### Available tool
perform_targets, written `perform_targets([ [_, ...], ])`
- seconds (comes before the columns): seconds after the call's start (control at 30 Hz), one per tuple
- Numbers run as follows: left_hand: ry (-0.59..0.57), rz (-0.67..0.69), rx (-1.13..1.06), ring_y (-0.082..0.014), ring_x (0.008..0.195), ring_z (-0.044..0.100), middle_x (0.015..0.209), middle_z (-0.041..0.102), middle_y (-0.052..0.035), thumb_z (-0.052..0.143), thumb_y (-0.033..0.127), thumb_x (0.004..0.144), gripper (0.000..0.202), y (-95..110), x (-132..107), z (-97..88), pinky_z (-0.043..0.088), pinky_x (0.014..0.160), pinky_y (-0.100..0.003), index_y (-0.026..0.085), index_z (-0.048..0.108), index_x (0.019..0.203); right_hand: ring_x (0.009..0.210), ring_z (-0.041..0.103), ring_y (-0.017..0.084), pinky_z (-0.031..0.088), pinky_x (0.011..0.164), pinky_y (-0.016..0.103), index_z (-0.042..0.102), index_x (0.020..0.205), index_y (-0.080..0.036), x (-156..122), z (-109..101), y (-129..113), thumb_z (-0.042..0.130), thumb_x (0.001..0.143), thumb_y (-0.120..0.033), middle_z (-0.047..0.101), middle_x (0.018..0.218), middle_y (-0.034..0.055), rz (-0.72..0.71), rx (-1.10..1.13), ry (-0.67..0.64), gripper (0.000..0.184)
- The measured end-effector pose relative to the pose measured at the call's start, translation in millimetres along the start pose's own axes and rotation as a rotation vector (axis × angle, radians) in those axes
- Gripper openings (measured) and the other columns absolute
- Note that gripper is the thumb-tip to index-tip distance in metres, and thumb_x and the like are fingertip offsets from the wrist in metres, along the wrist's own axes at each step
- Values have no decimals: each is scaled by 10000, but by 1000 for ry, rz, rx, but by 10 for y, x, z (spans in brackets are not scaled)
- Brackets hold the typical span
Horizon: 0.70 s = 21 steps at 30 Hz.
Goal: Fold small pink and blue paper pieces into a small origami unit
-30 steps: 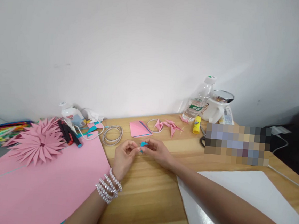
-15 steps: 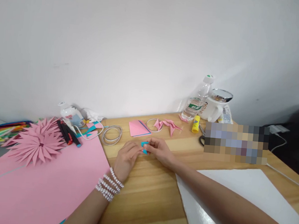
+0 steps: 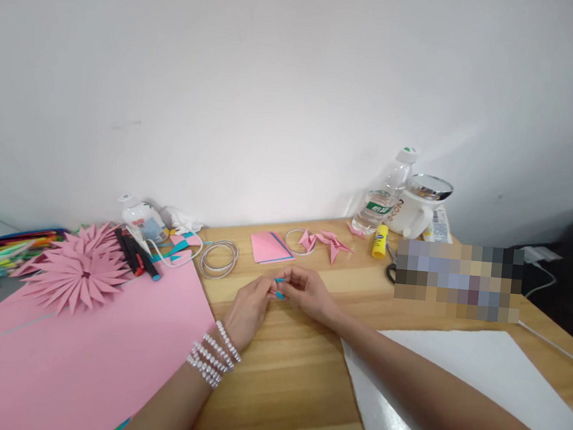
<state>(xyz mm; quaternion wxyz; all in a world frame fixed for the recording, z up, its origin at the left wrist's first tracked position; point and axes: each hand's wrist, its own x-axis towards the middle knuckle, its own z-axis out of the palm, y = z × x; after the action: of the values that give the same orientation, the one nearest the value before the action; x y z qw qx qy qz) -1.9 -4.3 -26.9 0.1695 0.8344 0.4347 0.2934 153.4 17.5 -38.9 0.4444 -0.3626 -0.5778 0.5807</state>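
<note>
A small folded blue-and-pink paper piece is pinched between my two hands above the wooden table, mostly covered by fingers. My left hand, with beaded bracelets at the wrist, grips it from the left. Thumb and fingers of my right hand close on it from the right. Just beyond lies a stack of pink and blue paper squares. To its right are folded pink paper pieces, one beside a thin cable loop.
A large pink sheet with spiky pink paper flowers and markers lies left. At right stand a water bottle, a white mug and a yellow glue stick, near scissors and a white board.
My hands have drawn closer together around the folded paper, so less of its blue side shows. The whole view has shifted slightly.
</note>
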Motion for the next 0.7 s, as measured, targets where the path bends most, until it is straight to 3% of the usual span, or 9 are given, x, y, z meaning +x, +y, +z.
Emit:
perform_targets([
  [0.23,138,29,-9,-141,687,581,753,620,-31,455,180,823,99,6,0,8,455,638,-249,192,546,861,523,486,86,387,531,217,576,685,-153,-10,-29,-57,667,612,-400,565,595,-21,74,99,23,274],
  [0.43,111,100,-11,-130,681,576,764,614,-31,425,170,838,138,7,10,1,456,638,-247,192,561,824,509,480,84,375,505,208,556,664,-155,-1,-34,-51,672,603,-373,560,567,-26,100,120,3,254],
  [0.7,24,72,79,-145,689,546,753,574,-28,423,98,808,120,23,-1,5,434,623,-250,183,507,811,525,509,90,393,541,224,551,695,-155,14,1,19,671,607,-341,577,590,-24,78,87,25,239],
])
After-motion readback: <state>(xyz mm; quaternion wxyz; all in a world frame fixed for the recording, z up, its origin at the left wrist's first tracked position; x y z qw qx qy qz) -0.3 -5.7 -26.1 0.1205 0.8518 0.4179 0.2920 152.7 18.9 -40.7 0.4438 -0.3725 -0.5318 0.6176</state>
